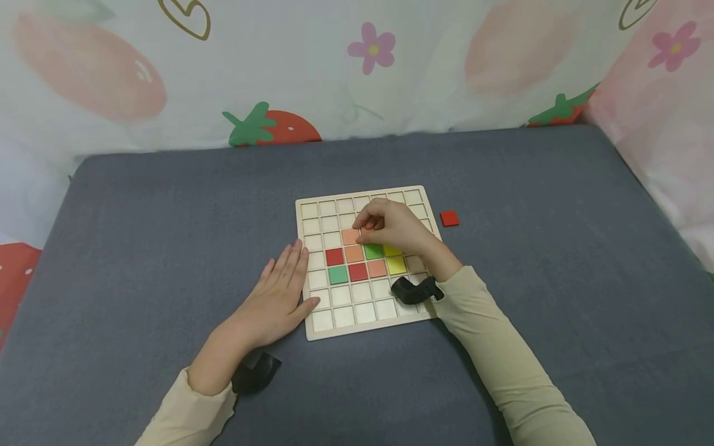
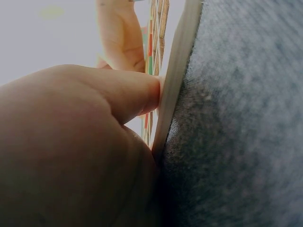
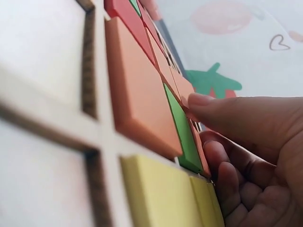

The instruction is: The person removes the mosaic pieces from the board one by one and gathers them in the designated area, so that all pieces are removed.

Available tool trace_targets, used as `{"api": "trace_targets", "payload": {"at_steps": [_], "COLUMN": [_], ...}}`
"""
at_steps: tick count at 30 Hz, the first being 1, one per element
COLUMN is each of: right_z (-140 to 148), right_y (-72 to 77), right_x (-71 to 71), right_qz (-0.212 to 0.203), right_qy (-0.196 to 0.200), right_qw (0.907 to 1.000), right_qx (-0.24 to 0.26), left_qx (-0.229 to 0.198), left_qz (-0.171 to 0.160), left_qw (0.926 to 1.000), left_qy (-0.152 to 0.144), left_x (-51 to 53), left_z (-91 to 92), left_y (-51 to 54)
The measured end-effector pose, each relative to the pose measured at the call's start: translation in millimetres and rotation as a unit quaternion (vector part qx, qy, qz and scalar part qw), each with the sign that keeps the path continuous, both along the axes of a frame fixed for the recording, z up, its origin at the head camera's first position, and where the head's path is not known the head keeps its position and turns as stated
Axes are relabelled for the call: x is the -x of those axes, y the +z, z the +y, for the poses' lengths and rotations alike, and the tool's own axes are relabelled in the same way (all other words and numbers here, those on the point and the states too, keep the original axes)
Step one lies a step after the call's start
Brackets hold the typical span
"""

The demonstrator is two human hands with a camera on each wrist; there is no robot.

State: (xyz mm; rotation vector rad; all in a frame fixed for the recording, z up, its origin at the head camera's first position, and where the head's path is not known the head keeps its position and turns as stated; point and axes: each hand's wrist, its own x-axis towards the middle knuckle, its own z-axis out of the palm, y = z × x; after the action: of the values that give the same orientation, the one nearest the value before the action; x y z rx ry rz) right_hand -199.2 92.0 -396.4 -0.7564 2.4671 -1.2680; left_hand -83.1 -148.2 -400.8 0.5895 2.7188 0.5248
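Observation:
A wooden grid board point(image 1: 365, 293) lies on the cloth with red, green, orange and yellow tiles in its middle cells. My left hand point(image 1: 273, 303) rests along its left edge with straight fingers, the thumb on the near part of the frame; in the left wrist view the thumb point(image 2: 137, 92) presses the board's edge point(image 2: 177, 61). Over the board, my right hand point(image 1: 393, 226) pinches an orange tile point(image 1: 349, 236) by its right side, at its cell. The right wrist view has the thumb point(image 3: 236, 116) against that tile point(image 3: 181, 87), other fingers curled, index tip hidden.
A loose red tile point(image 1: 449, 218) lies on the grey cloth point(image 1: 530, 248) just right of the board. A white patterned curtain point(image 1: 424, 74) hangs behind the table. Black wrist cameras point(image 1: 256, 371) sit below both hands.

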Motion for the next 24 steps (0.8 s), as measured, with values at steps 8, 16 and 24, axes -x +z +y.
{"api": "trace_targets", "payload": {"at_steps": [8, 16, 24], "right_z": [0.2, 0.3, 0.4], "right_y": [-5.9, -6.6, -4.5], "right_x": [2.3, 2.8, 2.0], "right_qz": [-0.004, -0.014, 0.006], "right_qy": [0.0, 0.0, -0.03], "right_qw": [0.9994, 0.9984, 0.9981], "right_qx": [0.035, 0.055, 0.053], "left_qx": [-0.002, 0.0, 0.002], "left_qz": [0.003, 0.004, 0.006], "left_qw": [1.0, 1.0, 1.0], "left_qy": [-0.001, -0.002, -0.001], "left_x": [0.1, 0.7, 2.2], "left_z": [-0.7, -0.4, 0.5], "left_y": [-1.9, -2.8, -4.0]}}
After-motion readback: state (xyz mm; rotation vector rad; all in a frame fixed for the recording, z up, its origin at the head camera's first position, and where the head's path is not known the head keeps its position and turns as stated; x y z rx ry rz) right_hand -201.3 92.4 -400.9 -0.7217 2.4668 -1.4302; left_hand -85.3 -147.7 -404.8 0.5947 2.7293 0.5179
